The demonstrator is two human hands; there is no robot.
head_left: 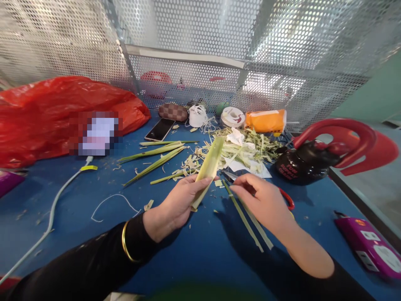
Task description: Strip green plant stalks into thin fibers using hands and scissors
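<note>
A broad pale green strip of leaf (211, 161) slants upward from my left hand (175, 205). My left thumb lies across its face and the fingers are behind it. To the right, my right hand (266, 200) is curled, thumb and fingertips close together. What these fingertips hold, if anything, I cannot make out. Two narrow green strips (246, 223) run below them on the table. Partly hidden under this hand is a pair of scissors (287, 198), with a red handle and a blade tip showing. Several long green leaf stalks (156, 163) lie beyond my left hand.
Plant scraps (250, 146) are heaped at the back of the blue table (194, 267). A black bottle (297, 167) with a red handle stands right, near a purple pack (369, 246). A phone (160, 129), tape roll (232, 117), red bag (46, 117) and white cable (56, 200) are around.
</note>
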